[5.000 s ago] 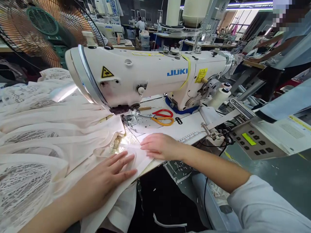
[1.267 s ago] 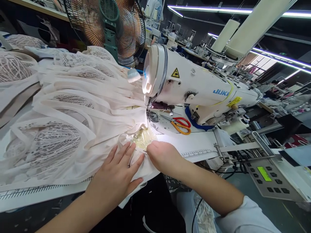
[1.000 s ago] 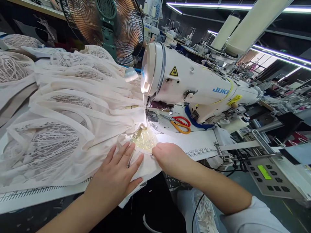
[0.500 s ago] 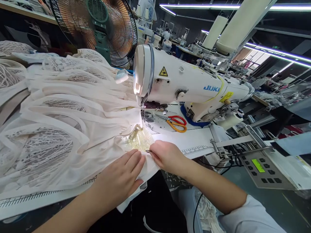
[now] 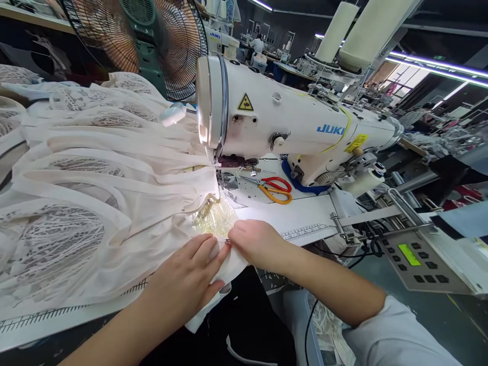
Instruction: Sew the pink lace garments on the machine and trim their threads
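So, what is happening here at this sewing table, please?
A person sits at a white sewing machine with a pile of cream lace fabric spread over the table. The left hand lies flat on the cloth edge near the table front. The right hand pinches the cloth beside it, and something small and dark shows at its fingertips; I cannot tell what. A shiny clear piece lies just beyond both hands. Red and orange scissors rest under the machine arm, untouched.
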Available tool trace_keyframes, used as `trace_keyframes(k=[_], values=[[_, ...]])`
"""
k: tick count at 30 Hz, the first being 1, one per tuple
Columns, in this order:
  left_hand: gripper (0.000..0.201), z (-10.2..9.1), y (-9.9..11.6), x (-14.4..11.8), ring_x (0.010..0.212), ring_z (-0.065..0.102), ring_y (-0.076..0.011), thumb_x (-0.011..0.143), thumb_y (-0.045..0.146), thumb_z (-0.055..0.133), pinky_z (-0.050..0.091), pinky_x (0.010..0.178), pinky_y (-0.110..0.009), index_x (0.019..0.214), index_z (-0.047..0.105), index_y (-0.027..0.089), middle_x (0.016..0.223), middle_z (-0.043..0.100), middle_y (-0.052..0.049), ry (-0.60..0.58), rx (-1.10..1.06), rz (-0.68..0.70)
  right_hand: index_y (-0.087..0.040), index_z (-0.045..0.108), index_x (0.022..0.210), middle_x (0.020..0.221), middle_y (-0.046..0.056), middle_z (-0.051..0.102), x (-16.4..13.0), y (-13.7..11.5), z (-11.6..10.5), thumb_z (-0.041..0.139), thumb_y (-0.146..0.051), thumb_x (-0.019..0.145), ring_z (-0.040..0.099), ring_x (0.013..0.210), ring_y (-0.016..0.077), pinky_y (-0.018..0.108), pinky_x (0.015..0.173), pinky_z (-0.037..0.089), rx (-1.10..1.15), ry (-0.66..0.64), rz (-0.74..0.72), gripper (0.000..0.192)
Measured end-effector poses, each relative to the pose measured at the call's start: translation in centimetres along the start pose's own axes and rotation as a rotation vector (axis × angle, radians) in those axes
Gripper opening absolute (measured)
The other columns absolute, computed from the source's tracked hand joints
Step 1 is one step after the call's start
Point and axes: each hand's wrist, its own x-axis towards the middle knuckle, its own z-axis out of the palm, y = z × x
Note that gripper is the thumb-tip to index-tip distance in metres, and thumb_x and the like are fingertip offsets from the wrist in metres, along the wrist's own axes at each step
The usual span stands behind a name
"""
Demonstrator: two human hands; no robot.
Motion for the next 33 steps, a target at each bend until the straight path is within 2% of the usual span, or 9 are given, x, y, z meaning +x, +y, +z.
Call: trace_keyframes(k=[3,6,10,18,22,28,33], values=[[0.037,0.0,-0.1,0.0,0.102,0.054,-0.0257,0.081,0.032,0.055,0.043,0.090,-0.037,0.116,0.058,0.018,0.100,0.064,-0.009,-0.001,-0.013,-0.003,-0.015,0.054,0.080,0.075,0.003,0.055,-1.0,0.5,-0.9,0.051,-0.010,0.081,0.045,0.063,0.0150,0.027,0.050,0.022,-0.043,-0.097,0.001,0.006],[0.037,0.1,-0.2,0.0,0.101,0.055,-0.0255,0.081,0.033,0.054,0.044,0.088,-0.036,0.115,0.057,0.018,0.098,0.064,-0.009,0.012,-0.022,0.009,-0.015,0.054,0.079,0.074,0.004,0.055,-1.9,0.9,-1.9,0.052,-0.007,0.079,0.046,0.062,0.0152,0.027,0.049,0.022,-0.079,-0.174,0.065,0.008],[0.039,0.3,-0.4,0.0,0.098,0.056,-0.0261,0.078,0.033,0.058,0.046,0.085,-0.036,0.113,0.058,0.017,0.097,0.063,-0.009,0.039,-0.003,0.025,-0.015,0.056,0.081,0.075,0.004,0.056,-2.0,0.9,-2.1,0.051,-0.012,0.083,0.048,0.065,0.0160,0.027,0.051,0.024,-0.059,-0.123,0.091,0.006],[0.036,0.2,-0.3,0.1,0.100,0.055,-0.0256,0.082,0.031,0.052,0.046,0.086,-0.036,0.115,0.055,0.018,0.100,0.062,-0.009,0.037,0.009,0.033,-0.016,0.055,0.080,0.077,0.003,0.057,-0.2,0.5,0.2,0.047,-0.015,0.086,0.047,0.065,0.0148,0.026,0.052,0.027,0.038,0.034,0.001,0.010],[0.039,0.2,-0.3,0.1,0.101,0.055,-0.0262,0.081,0.032,0.054,0.046,0.085,-0.036,0.116,0.055,0.018,0.101,0.063,-0.010,0.035,0.014,0.042,-0.015,0.055,0.081,0.077,0.003,0.056,-0.5,0.8,0.1,0.049,-0.013,0.084,0.047,0.064,0.0149,0.027,0.051,0.025,0.014,0.003,-0.023,0.006],[0.037,0.3,-0.4,0.0,0.099,0.055,-0.0258,0.079,0.032,0.056,0.046,0.084,-0.035,0.114,0.058,0.018,0.097,0.063,-0.009,0.074,-0.004,0.050,-0.016,0.053,0.078,0.073,0.002,0.055,-2.0,1.4,-1.4,0.052,-0.009,0.079,0.045,0.061,0.0147,0.027,0.049,0.021,-0.057,-0.109,0.009,0.007],[0.038,0.3,-0.5,0.2,0.099,0.055,-0.0261,0.078,0.030,0.056,0.046,0.083,-0.035,0.113,0.059,0.017,0.096,0.063,-0.010,0.079,-0.002,0.051,-0.016,0.054,0.080,0.075,0.003,0.056,-1.6,1.0,-1.4,0.049,-0.012,0.083,0.047,0.063,0.0153,0.026,0.050,0.023,-0.043,-0.077,0.047,0.007]])
